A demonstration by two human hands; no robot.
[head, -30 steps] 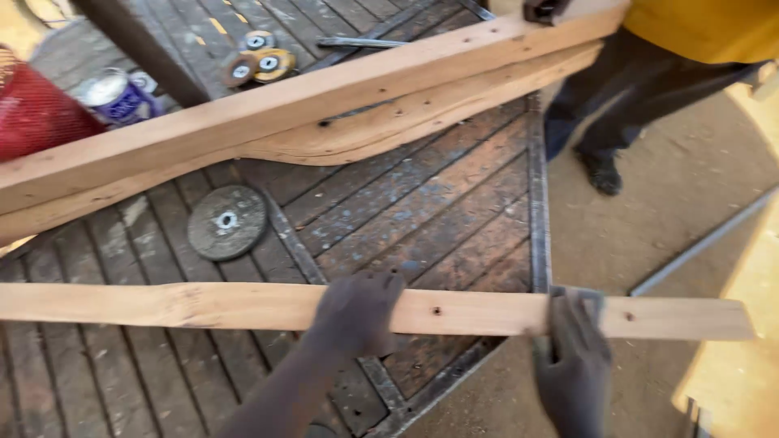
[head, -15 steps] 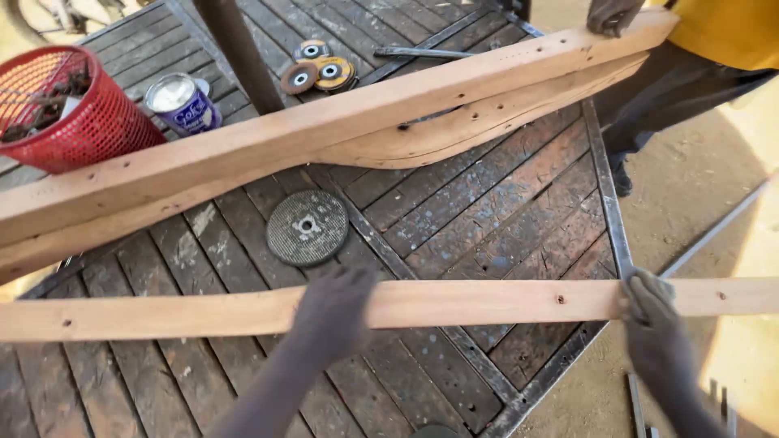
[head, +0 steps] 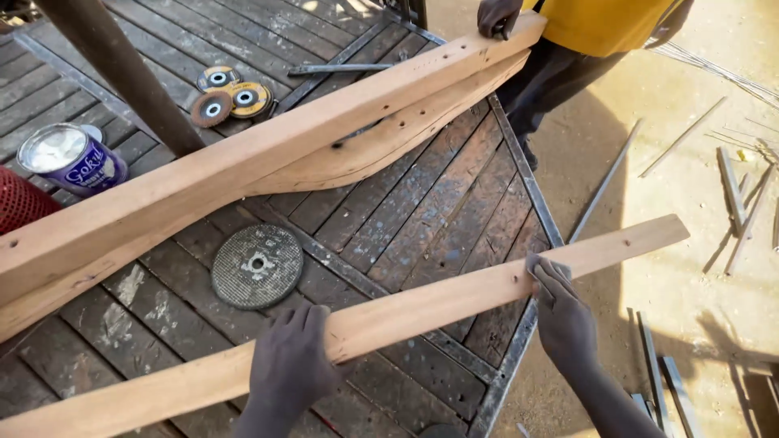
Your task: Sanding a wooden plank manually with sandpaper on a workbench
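A long thin wooden plank (head: 454,296) lies slanted across the dark slatted workbench (head: 422,203), its right end reaching past the bench edge. My left hand (head: 292,361) presses flat on the plank near its middle. My right hand (head: 560,312) grips the plank at the bench's right edge. Behind it a heavy wooden beam (head: 268,154) with a curved piece under it spans the bench. Another person's hand (head: 497,16) holds the beam's far end.
A grey cutting disc (head: 257,265) lies between beam and plank. Several flap discs (head: 229,99), a metal rod (head: 341,69), a tin can (head: 69,158) and a red basket (head: 20,203) sit behind. Metal strips (head: 734,191) lie on the sandy ground at right.
The plank has swung so its right end points up and away from me. Both my hands stayed on it. The view shifted right, leaving the red basket mostly out of frame.
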